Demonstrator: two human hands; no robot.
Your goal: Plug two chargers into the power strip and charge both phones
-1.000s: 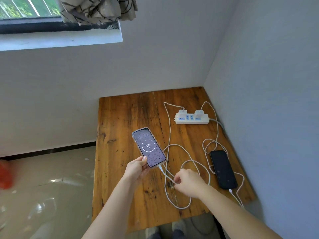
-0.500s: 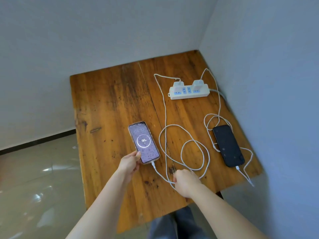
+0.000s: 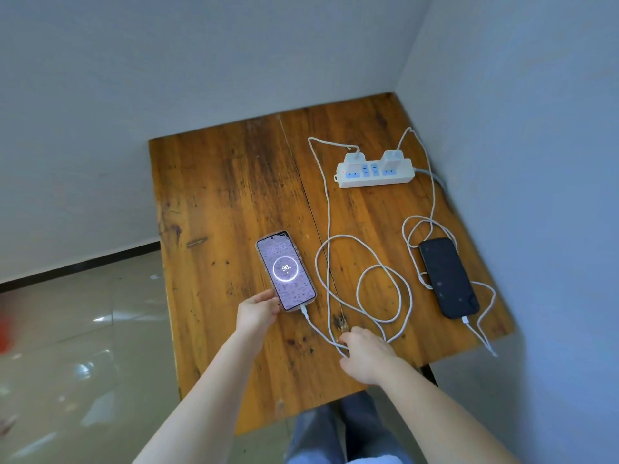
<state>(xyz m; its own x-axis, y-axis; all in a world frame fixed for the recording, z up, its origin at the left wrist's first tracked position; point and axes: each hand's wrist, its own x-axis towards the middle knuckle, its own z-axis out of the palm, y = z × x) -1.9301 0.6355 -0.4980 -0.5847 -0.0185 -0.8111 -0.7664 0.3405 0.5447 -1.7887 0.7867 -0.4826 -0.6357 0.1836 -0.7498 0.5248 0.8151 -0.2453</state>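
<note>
A white power strip (image 3: 375,177) lies at the far right of the wooden table (image 3: 217,195), with two white chargers (image 3: 355,159) (image 3: 392,158) plugged into it. A lit phone (image 3: 286,271) showing 96 in a ring lies flat mid-table, with a white cable (image 3: 378,296) plugged into its near end. My left hand (image 3: 256,311) grips its near left corner. My right hand (image 3: 365,353) rests near the front edge, fingers curled loosely over that cable. A dark phone (image 3: 449,277) lies to the right, with its own cable (image 3: 415,229) plugged in.
Grey walls meet behind the table's far right corner, close to the strip and the dark phone. The dark phone's cable hangs over the table's right front edge. A glossy tiled floor (image 3: 83,329) lies to the left. My legs in jeans (image 3: 335,430) stand under the front edge.
The lit phone, held tilted above the table a second ago, now lies flat on it. My left hand stays at its corner, my right hand on the cable. The view tilted down.
</note>
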